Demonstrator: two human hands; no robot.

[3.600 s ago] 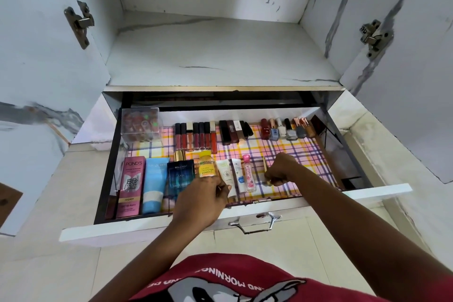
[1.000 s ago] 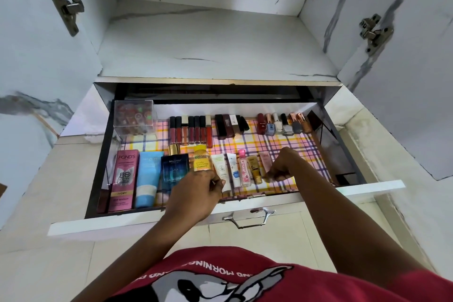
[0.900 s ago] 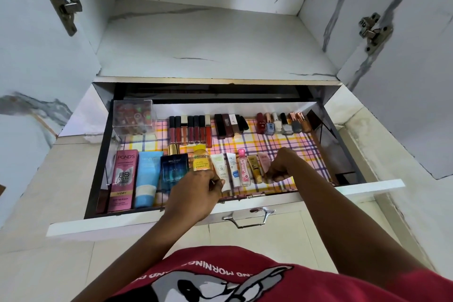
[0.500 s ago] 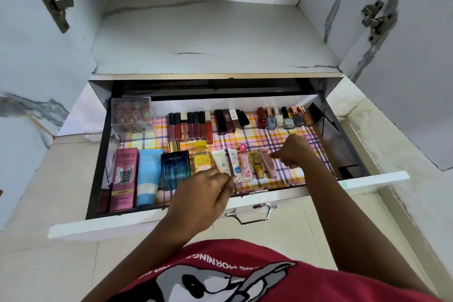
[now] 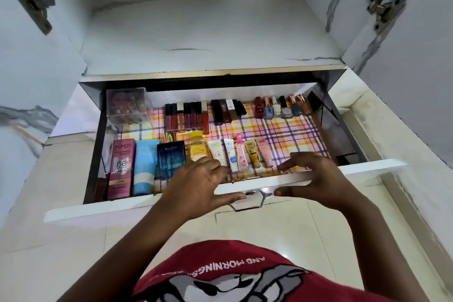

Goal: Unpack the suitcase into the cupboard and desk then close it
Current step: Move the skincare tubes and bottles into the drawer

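Head view, looking down into an open drawer [image 5: 367,167] pulled out below a bare cupboard shelf [image 5: 208,32]. Lined with a checked paper [image 5: 282,135] in pink, yellow and purple.

Back row, left to right: clear plastic box [image 5: 127,105] in the back left corner, holding small red and green bits too blurred to name; lip gloss tubes [image 5: 187,117] lying side by side; dark lipstick cases [image 5: 226,111]; nail polish bottles [image 5: 282,108] standing upright toward the back right corner.

Front row, left to right, lying flat and close together: pink cream carton [image 5: 121,167]; light blue tube [image 5: 144,167]; dark blue perfume bottle [image 5: 170,157] with gold cap; yellow bottle [image 5: 198,148]; white tube with green print [image 5: 217,152]; small white tube with blue print [image 5: 231,154]; pink bottle [image 5: 241,154]; gold tube [image 5: 252,154]; pale pink tube [image 5: 264,154]. Right part of the lining bare.

Left hand [image 5: 196,186] over the front edge of the drawer, fingers [image 5: 218,169] loosely spread and holding nothing, thumb pointing right above the metal handle [image 5: 247,206]. Right hand [image 5: 316,179] likewise spread and holding nothing, fingers reaching over the front edge, thumb pointing left toward the handle. Cannot tell whether either hand touches the drawer front. Red printed shirt [image 5: 232,277] at the bottom. Suitcase out of view.
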